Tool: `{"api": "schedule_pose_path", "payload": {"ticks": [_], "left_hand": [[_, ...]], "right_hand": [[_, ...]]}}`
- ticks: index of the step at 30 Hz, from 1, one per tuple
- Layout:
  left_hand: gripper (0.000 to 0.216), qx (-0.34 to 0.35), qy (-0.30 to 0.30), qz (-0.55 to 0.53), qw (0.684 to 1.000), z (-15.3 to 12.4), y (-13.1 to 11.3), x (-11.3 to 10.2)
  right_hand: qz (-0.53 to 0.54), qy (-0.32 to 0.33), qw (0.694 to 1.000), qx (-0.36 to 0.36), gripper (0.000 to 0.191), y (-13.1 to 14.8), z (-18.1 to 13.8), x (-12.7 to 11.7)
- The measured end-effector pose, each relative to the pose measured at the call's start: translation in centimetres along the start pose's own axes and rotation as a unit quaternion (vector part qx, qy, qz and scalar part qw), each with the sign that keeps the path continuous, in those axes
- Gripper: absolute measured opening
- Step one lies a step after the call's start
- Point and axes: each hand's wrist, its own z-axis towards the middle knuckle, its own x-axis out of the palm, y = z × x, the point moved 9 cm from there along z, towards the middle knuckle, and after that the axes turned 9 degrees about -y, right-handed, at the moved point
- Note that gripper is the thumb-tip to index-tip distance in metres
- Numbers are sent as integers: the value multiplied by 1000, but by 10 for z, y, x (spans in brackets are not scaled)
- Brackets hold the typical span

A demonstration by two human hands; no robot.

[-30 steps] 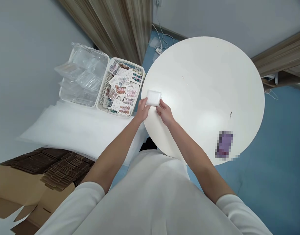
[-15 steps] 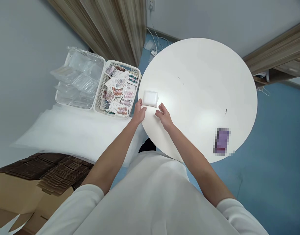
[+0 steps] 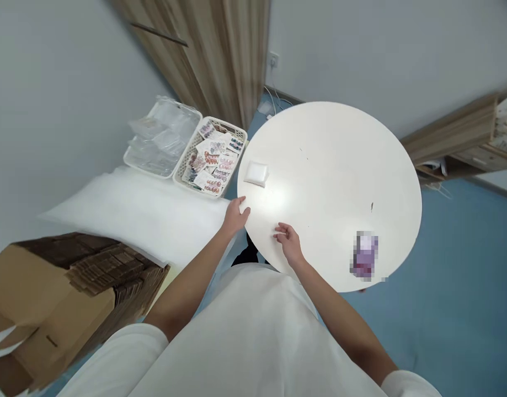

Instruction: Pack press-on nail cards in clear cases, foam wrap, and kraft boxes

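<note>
Blue floor (image 3: 464, 248) runs around a round white table (image 3: 331, 165), and there, flat near its left edge, lies 1 white packet (image 3: 257, 173), clear of all fingers! Left hand (image 3: 235, 215) now: thumb and forefinger spread in a wide fork, nothing between them, at the table's near-left edge, though whether it brushes that edge I cannot tell. Over to the right hand (image 3: 290, 242), above the near-left part of the tabletop: fingers loosely parted and half curled, palm empty, no contact to be seen. Both hands are short of the packet, on its near side. Good form here, in my judgement: relaxed fingers, sleeves off the tabletop, and the packet left flat and well in from the rim; any touch on it should be light and at 2 opposite sides, since it looks soft enough to crease. Just beyond the table's left edge, 1 perforated basket (image 3: 190, 153) brims with cards (image 3: 212, 160), and closer to the body spread white sheets (image 3: 154, 215), near the left forearm.
</note>
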Motion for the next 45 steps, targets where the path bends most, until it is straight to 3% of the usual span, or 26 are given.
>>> {"api": "schedule_pose_path", "payload": {"ticks": [5, 8, 11, 16, 21, 24, 27, 31, 36, 45], "left_hand": [[47, -43, 69, -13, 997, -77, 13, -1], [48, -95, 34, 21, 995, -123, 34, -22], [51, -129, 42, 32, 990, -168, 47, -44], [53, -163, -65, 40, 984, -222, 63, -106], [46, -135, -183, 67, 972, -257, 77, -169], [43, -116, -248, 104, 956, -273, 92, -216], [38, -107, -310, 160, 931, -284, 112, -268], [38, -115, -320, 250, 906, -287, 141, -315], [39, -124, -255, 256, 924, -277, 172, -328], [36, -73, -205, 185, 958, -264, 185, -333]], "right_hand": [[-31, 95, 993, -68, 26, -6, -25, 6], [-61, 154, 982, -85, 23, -12, -32, 18], [-93, 201, 969, -107, 23, -12, -39, 38], [-164, 309, 921, -172, 26, 3, -71, 89], [-278, 394, 835, -264, 27, 13, -108, 140], [-346, 436, 769, -313, 28, 14, -130, 184], [-397, 436, 709, -386, 31, 21, -162, 238], [-403, 393, 639, -525, 35, 39, -218, 303], [-395, 357, 623, -573, 36, 38, -251, 336], [-401, 343, 625, -575, 32, 30, -255, 341]]}}
